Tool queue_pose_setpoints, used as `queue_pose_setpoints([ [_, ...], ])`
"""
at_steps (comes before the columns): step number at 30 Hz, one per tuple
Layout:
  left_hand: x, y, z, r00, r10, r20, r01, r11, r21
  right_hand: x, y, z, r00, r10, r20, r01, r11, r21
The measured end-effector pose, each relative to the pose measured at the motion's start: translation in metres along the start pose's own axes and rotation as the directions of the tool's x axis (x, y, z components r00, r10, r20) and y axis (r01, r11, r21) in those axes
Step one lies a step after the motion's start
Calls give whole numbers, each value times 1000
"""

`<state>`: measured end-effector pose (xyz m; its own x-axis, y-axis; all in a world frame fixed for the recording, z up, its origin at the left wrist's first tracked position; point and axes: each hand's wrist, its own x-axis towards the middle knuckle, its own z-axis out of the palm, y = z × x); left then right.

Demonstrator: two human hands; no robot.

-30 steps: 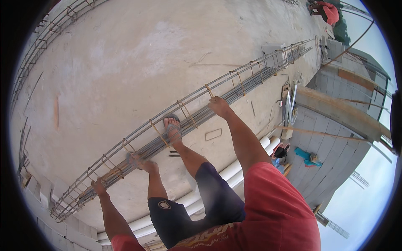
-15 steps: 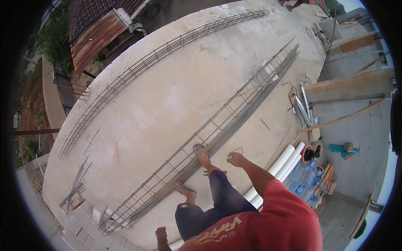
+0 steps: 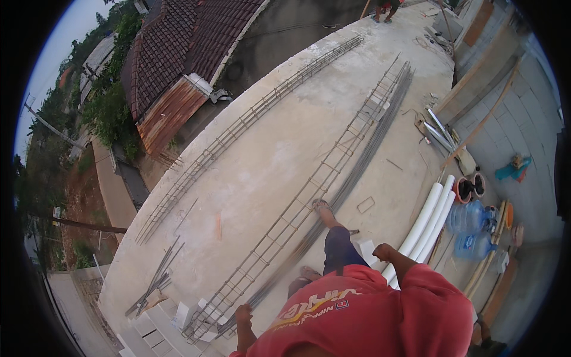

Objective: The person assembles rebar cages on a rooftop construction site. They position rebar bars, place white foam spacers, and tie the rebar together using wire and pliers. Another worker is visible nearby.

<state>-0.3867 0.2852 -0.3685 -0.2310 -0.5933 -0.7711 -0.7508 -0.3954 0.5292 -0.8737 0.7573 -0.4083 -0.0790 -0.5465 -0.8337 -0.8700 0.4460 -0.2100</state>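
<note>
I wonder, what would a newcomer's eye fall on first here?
Probably the long rebar cage, running diagonally across the concrete slab beside a bundle of steel rods. Next, the person's red shirt at lower centre, and the white pipes right of centre. Beyond the slab, at upper left, a tiled roof.

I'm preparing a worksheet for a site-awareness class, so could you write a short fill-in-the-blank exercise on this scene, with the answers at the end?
1. Exactly ____ long steel rebar cages lie on the pale slab.
2. Between the left hand and the right hand is a shirt coloured mainly ____.
3. The long pipes near the right hand are coloured ____.
4. The big clear bottles have a ____ tint.

Missing words: two; red; white; blue.
</note>
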Motion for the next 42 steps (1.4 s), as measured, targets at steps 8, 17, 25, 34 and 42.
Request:
queue_pose_setpoints([
  [8, -6, -162, -66, 779, 290, 556, -625, 273, 732, -36, -57, 43, 952, 300, 65, -252, 644, 723],
  [17, -8, -68, -29, 991, 49, 124, -71, 981, 178, -58, -74, -34, 766, 613, -195, 53, 241, 969],
  [25, -6, 88, 63, 989, -141, 42, 141, 990, 6, -33, 7, 104, 892, 451, 45, -218, 339, 915],
  [34, 23, 272, 192, 988, -143, 65, 125, 965, 232, -11, 132, 64, 938, 345, 40, -181, 389, 903],
  [42, 51, 456, 338, 983, 38, 177, -85, 961, 265, -107, 293, -194, 706, 695, -135, 192, -5, 981],
])
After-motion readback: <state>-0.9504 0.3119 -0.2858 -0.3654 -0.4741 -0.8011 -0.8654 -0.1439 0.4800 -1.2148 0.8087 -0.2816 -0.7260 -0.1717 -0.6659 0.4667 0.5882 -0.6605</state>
